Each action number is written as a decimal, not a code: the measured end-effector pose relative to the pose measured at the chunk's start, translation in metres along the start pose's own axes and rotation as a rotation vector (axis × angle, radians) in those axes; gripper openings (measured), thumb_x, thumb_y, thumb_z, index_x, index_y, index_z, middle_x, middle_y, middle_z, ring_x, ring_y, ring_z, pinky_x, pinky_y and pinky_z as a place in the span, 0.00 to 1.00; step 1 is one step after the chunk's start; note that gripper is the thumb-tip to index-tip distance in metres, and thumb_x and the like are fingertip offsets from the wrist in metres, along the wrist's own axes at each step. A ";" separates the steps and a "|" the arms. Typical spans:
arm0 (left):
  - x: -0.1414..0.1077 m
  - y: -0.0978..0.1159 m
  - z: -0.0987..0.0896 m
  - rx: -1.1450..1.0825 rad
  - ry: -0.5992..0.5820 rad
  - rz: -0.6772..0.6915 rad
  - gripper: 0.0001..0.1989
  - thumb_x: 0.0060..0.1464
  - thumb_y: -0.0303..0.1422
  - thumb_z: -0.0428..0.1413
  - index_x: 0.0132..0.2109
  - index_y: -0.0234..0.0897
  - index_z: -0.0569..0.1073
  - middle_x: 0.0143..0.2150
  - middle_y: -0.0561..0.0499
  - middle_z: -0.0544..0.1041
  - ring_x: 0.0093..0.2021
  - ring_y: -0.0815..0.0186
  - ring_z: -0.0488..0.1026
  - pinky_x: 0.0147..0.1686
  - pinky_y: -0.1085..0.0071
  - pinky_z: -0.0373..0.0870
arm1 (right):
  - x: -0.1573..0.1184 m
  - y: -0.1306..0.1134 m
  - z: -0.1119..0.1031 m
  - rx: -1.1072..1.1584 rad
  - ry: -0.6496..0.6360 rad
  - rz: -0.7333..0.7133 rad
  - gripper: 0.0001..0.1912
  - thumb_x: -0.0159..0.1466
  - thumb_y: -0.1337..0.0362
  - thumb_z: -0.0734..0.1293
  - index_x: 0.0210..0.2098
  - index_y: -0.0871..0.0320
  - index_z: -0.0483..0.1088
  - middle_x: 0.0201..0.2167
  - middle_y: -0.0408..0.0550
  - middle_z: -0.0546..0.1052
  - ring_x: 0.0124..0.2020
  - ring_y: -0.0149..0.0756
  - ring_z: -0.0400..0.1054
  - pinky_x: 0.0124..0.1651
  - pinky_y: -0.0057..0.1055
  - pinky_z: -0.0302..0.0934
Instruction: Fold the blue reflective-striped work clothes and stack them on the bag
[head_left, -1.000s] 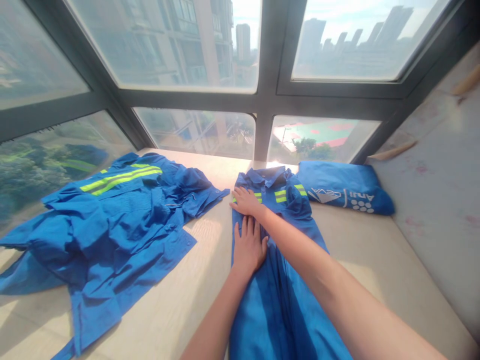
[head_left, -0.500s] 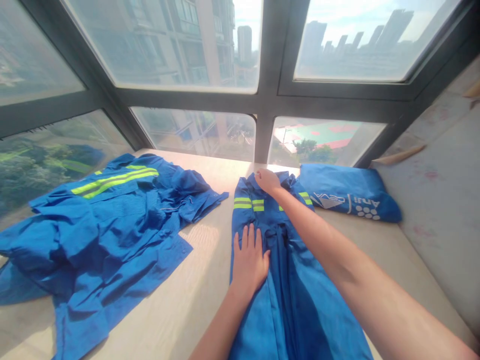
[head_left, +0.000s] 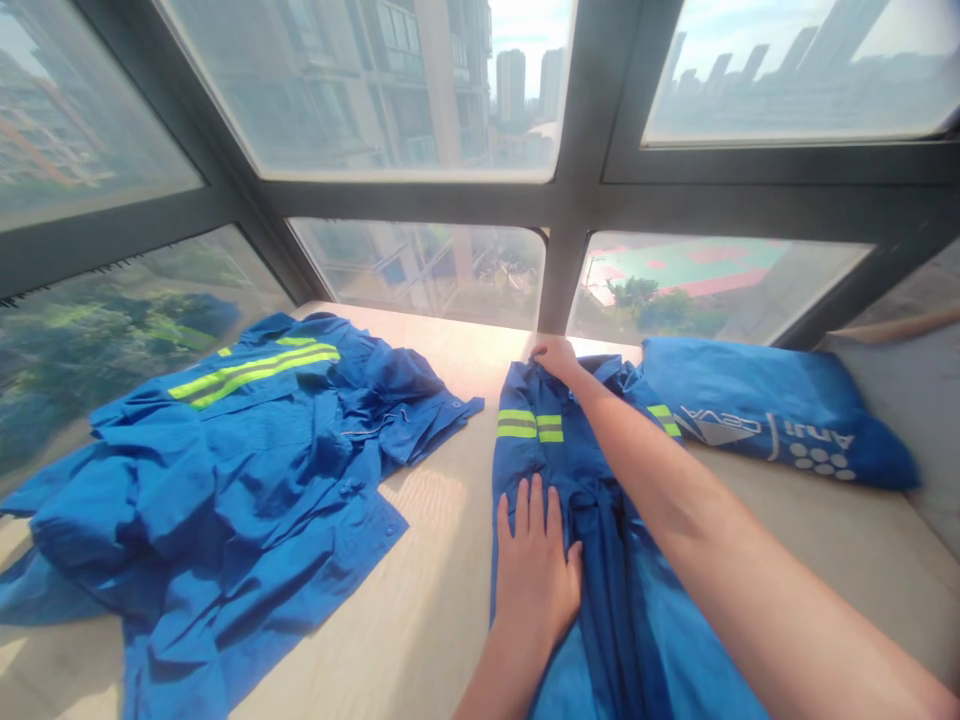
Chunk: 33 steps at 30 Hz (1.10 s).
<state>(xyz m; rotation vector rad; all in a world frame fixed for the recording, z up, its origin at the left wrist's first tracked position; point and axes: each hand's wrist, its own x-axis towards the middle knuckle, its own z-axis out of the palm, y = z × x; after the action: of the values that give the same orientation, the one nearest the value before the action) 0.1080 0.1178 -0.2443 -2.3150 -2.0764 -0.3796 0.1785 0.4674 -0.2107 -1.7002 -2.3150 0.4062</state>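
A long blue work garment [head_left: 517, 462] with yellow and grey reflective bands lies lengthwise in front of me, its lower part running out of the picture. Flat on its left side rests my left hand [head_left: 536, 555], palm down with the fingers spread. At the far end, my right hand [head_left: 555, 358] is closed on the garment's edge; the thumb and some fingertips are partly hidden. My right forearm crosses over the cloth and covers part of it.
A crumpled blue work jacket [head_left: 247, 480] with reflective bands lies at the left. Against the windows on the right sits a folded blue bag [head_left: 757, 390] with white lettering. The pale wooden surface [head_left: 442, 480] ends at grey window frames [head_left: 420, 205].
The view has turned a little to the left, so everything sits further right. My right hand keeps its place at the garment's far edge, and the left stays flat on the cloth.
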 end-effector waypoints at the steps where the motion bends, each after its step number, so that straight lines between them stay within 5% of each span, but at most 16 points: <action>1: 0.000 0.000 0.000 -0.002 0.004 -0.001 0.33 0.65 0.50 0.47 0.70 0.37 0.63 0.75 0.42 0.54 0.74 0.49 0.51 0.70 0.43 0.53 | -0.001 0.001 0.003 -0.010 0.003 -0.001 0.16 0.64 0.69 0.64 0.47 0.57 0.81 0.45 0.49 0.82 0.48 0.38 0.75 0.49 0.26 0.64; 7: 0.001 0.000 0.000 -0.012 0.014 0.002 0.32 0.65 0.48 0.48 0.70 0.37 0.63 0.75 0.42 0.54 0.74 0.49 0.51 0.70 0.42 0.52 | -0.003 -0.003 -0.009 -0.074 0.036 -0.070 0.16 0.66 0.71 0.61 0.43 0.64 0.81 0.46 0.61 0.80 0.51 0.46 0.72 0.54 0.32 0.62; 12: 0.000 0.002 0.000 -0.040 0.028 -0.004 0.30 0.64 0.42 0.51 0.69 0.36 0.63 0.74 0.41 0.56 0.74 0.49 0.52 0.70 0.41 0.53 | -0.011 -0.016 -0.010 -0.080 -0.021 -0.235 0.20 0.64 0.73 0.63 0.51 0.55 0.79 0.55 0.49 0.78 0.59 0.42 0.67 0.63 0.31 0.57; 17: 0.008 -0.006 -0.014 -0.186 0.091 -0.030 0.22 0.64 0.39 0.52 0.62 0.39 0.72 0.68 0.42 0.68 0.68 0.49 0.63 0.66 0.46 0.63 | -0.013 -0.011 0.000 -0.098 -0.068 -0.204 0.24 0.65 0.74 0.62 0.56 0.55 0.76 0.57 0.51 0.77 0.58 0.43 0.69 0.61 0.32 0.61; 20: 0.047 -0.027 -0.026 -0.295 0.158 -0.102 0.18 0.65 0.32 0.49 0.58 0.38 0.74 0.63 0.42 0.72 0.63 0.54 0.68 0.63 0.53 0.67 | -0.010 0.001 -0.001 -0.110 -0.081 -0.175 0.22 0.67 0.73 0.60 0.55 0.56 0.77 0.56 0.52 0.77 0.58 0.43 0.70 0.60 0.33 0.62; 23: 0.118 -0.055 -0.030 -0.335 0.085 -0.281 0.20 0.63 0.26 0.48 0.60 0.34 0.71 0.65 0.38 0.70 0.65 0.56 0.66 0.66 0.59 0.61 | -0.008 0.006 -0.005 -0.126 -0.084 -0.174 0.20 0.68 0.71 0.60 0.56 0.57 0.76 0.56 0.53 0.77 0.59 0.43 0.69 0.61 0.32 0.61; 28: 0.237 -0.090 -0.013 -0.398 -0.085 -0.440 0.22 0.65 0.37 0.50 0.61 0.31 0.71 0.57 0.37 0.77 0.59 0.55 0.73 0.56 0.64 0.69 | -0.002 0.002 -0.013 -0.148 -0.089 -0.186 0.14 0.68 0.66 0.64 0.47 0.59 0.81 0.50 0.56 0.80 0.56 0.45 0.70 0.59 0.31 0.60; 33: 0.273 -0.103 0.007 -0.406 -0.120 -0.496 0.17 0.62 0.41 0.53 0.52 0.40 0.78 0.54 0.45 0.80 0.54 0.57 0.76 0.49 0.67 0.70 | 0.001 0.005 -0.013 -0.136 -0.078 -0.110 0.13 0.68 0.64 0.64 0.43 0.56 0.81 0.45 0.53 0.82 0.48 0.43 0.74 0.51 0.30 0.64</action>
<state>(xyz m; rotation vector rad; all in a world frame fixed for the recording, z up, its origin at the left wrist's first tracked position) 0.0331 0.3990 -0.2161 -1.9961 -2.8627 -0.7464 0.1873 0.4713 -0.2009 -1.6335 -2.5314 0.3058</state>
